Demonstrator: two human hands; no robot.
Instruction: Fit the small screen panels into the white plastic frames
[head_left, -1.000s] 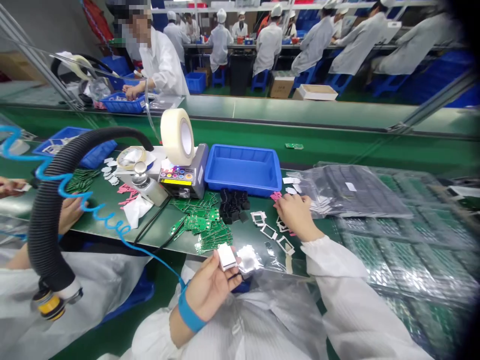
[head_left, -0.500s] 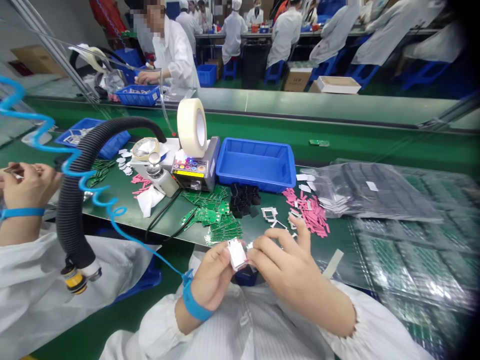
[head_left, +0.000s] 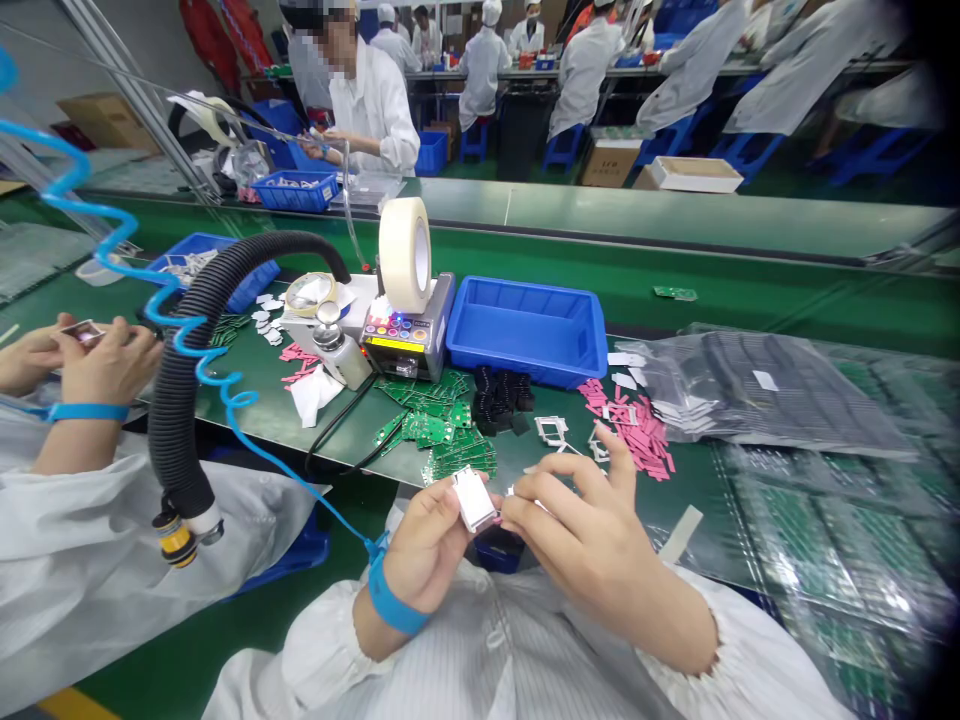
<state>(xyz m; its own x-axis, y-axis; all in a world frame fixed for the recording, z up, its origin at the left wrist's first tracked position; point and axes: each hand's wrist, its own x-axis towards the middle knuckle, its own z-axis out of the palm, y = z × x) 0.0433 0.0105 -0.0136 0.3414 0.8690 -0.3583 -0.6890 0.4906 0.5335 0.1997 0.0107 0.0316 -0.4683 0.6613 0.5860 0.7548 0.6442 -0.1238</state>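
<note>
Between the thumb and fingers of my left hand (head_left: 421,545), which wears a blue wrist strap, is a small white rectangular frame piece (head_left: 474,499), its flat face up. My right hand (head_left: 600,545) is closed in a pinch at the piece's right edge, its index finger raised; what the fingertips hold is mostly hidden, with a bit of white and pink showing. Just beyond the hands lie green circuit boards (head_left: 457,452), black parts (head_left: 501,398), white frames (head_left: 552,431) and pink strips (head_left: 634,435).
A blue tray (head_left: 525,330) stands behind the boards, beside a tape dispenser (head_left: 409,335) with a large tape roll (head_left: 405,255). A black hose (head_left: 176,400) and coiled blue cord cross the left. Bagged boards (head_left: 765,390) cover the right. A co-worker's hands (head_left: 105,360) work at left.
The view has shifted slightly, so the bench appears further right. Both my hands keep nearly the same hold on the white piece. The left co-worker's hands show more fully.
</note>
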